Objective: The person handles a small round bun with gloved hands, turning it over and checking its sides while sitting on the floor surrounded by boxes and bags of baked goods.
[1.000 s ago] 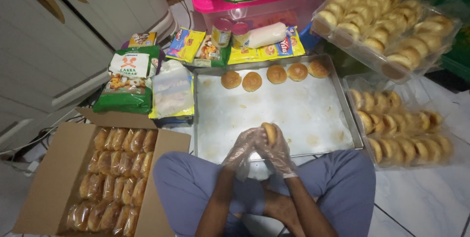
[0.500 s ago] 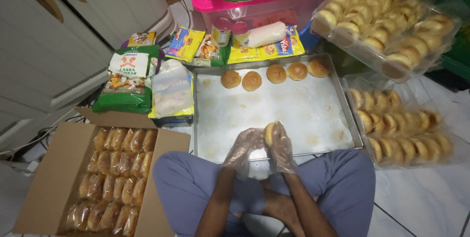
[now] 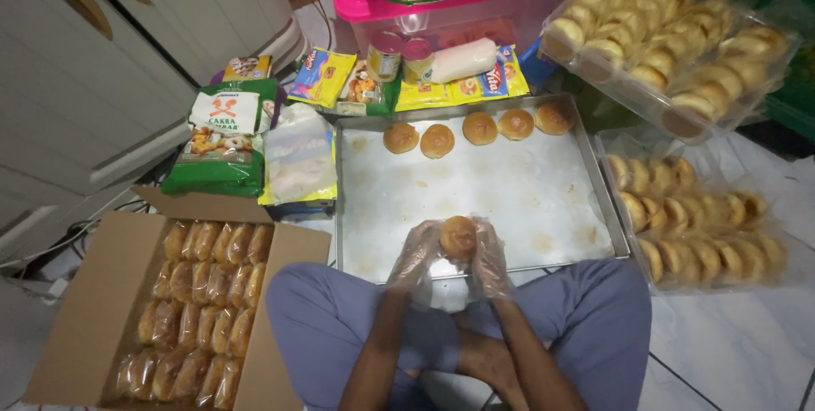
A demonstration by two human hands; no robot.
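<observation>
bun (image 3: 458, 236) between both hands, tray (image 3: 509, 190) mostly bare

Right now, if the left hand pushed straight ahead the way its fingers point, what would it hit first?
The left hand points away over the metal baking tray. Past the held bun, the tray looks bare until the row of buns at its far edge; hand height is unclear.

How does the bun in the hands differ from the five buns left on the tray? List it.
The bun in the hands is lifted off the metal tray, pinched between the left hand and right hand, both in clear plastic gloves; the five buns on the tray lie untouched in a row at its far edge. All are round, golden-brown and unwrapped.
</observation>
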